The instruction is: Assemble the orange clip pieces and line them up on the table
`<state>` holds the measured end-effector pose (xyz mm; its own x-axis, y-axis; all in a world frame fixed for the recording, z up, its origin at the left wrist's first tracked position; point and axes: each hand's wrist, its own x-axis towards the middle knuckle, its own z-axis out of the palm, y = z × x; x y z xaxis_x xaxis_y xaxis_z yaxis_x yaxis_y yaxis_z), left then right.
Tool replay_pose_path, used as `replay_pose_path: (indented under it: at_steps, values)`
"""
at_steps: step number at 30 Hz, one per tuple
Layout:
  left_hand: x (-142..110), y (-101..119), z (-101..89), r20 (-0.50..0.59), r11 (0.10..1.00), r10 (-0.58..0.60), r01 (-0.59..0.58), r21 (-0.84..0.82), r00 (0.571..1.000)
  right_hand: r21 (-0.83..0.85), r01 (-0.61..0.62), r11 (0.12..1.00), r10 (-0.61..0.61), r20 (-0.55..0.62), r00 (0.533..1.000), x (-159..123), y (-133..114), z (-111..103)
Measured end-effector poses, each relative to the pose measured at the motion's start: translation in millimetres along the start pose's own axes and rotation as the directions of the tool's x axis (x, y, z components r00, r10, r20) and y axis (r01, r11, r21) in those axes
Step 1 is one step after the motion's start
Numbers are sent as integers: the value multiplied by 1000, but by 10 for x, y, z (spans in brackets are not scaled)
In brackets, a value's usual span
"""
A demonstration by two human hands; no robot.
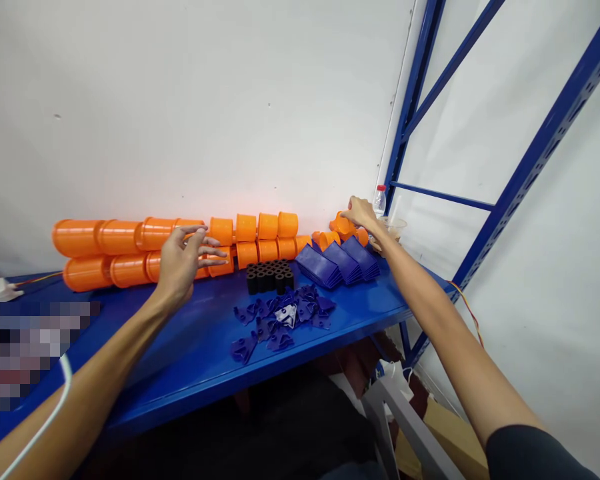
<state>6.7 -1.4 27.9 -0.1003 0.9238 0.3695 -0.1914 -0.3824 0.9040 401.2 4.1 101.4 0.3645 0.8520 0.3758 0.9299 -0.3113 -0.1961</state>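
Note:
My left hand (pixel 180 261) hovers in front of two stacked rows of orange plastic cups (pixel 123 237), its fingers spread and nothing held. Over at the right end of the blue shelf, my right hand (pixel 361 212) has its fingers closed at a small orange cup (pixel 338 223); the exact grip is partly hidden. Below it lie more loose orange cups (pixel 329 239). Stacks of flat dark-blue plastic plates (pixel 319 265) are in front of those. Short black tubes (pixel 270 276) stand grouped in the middle, with a pile of small blue plastic parts (pixel 280 320) before them.
A clear bottle with a red cap (pixel 380 200) and a clear plastic cup (pixel 395 225) stand behind my right forearm. Blue rack posts (pixel 530 147) rise at the right. A white cable (pixel 55 407) crosses my left forearm. Below are a grey chair (pixel 405 427) and cardboard (pixel 453 437).

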Motion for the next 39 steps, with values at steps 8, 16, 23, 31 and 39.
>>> replay_pose_path:
  at_steps: [8, 16, 23, 31, 39]
  values:
    - [-40, 70, 39, -21, 1000, -23, 22, -12, 1000, 76, -37, 996, 24, 156, 987, 62, -76, 135]
    - [-31, 55, 34, -19, 1000, -15, 15, -11, 1000, 122, -61, 991, 37, 192, 981, 170, -37, 222]
    - [-37, 68, 64, -25, 999, -37, 36, -20, 999, 133, -77, 988, 47, 213, 976, 173, -25, 188]
    - [-75, 123, 88, -41, 998, -57, 56, -16, 998, 95, -119, 988, 93, 245, 965, 181, -37, 222]
    - [-82, 120, 96, -34, 999, -54, 54, -9, 998, 16, -135, 991, 127, 257, 958, 228, 29, 182]
